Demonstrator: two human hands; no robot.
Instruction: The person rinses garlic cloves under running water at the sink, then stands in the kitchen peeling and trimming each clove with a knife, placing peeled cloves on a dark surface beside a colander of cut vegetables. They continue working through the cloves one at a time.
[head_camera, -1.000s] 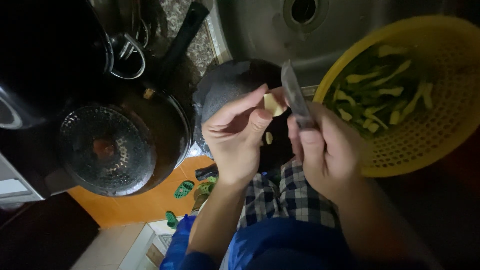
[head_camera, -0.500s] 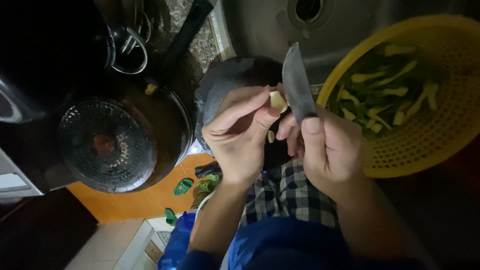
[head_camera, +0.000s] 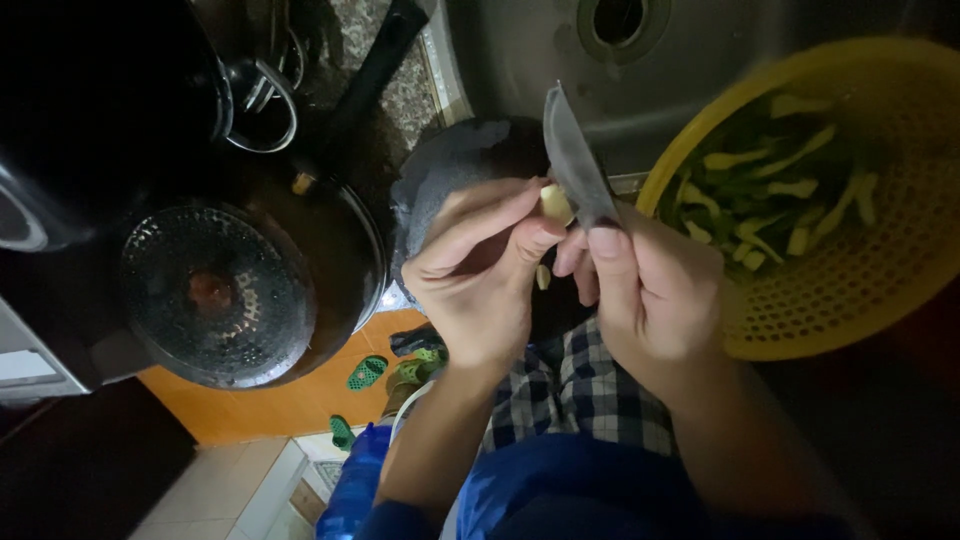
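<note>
Left of the sink (head_camera: 700, 70), a black pan (head_camera: 330, 250) with its glass lid (head_camera: 215, 295) sits in deep shadow. The left hand (head_camera: 480, 275) pinches a pale vegetable piece (head_camera: 556, 204), grip closed on it, just below the sink. The right hand (head_camera: 650, 290) clamps a knife (head_camera: 572, 155), blade against the piece. A yellow basket (head_camera: 860, 280) of cut greens sits right, its edge cut off.

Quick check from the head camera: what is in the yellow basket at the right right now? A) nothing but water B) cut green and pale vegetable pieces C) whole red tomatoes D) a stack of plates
B: the yellow basket holds cut green and pale vegetable pieces, beside the right hand that grips the knife.
</note>
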